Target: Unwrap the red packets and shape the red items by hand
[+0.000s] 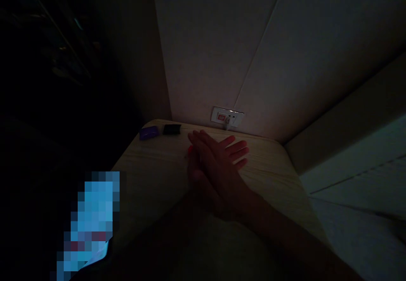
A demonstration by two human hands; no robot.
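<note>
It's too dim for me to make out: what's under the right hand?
Under the right hand is the left hand, its fingertips sticking out. A red spot shows at the edge; what lies between the palms is covered.

The packet (149, 133) is purple, the tabletop (136, 162) wood-grained.

A room in a home or a similar lodging is suggested, though the exact sort cannot be told in such dim light. A small wood-grain table (269, 166) is set against a plain pale wall (203, 61), which is divided by a thin seam. A household-type socket plate (215, 114) with a reddish switch is mounted on the wall just above the table's back edge. Most of the left side is lost in darkness.
</note>
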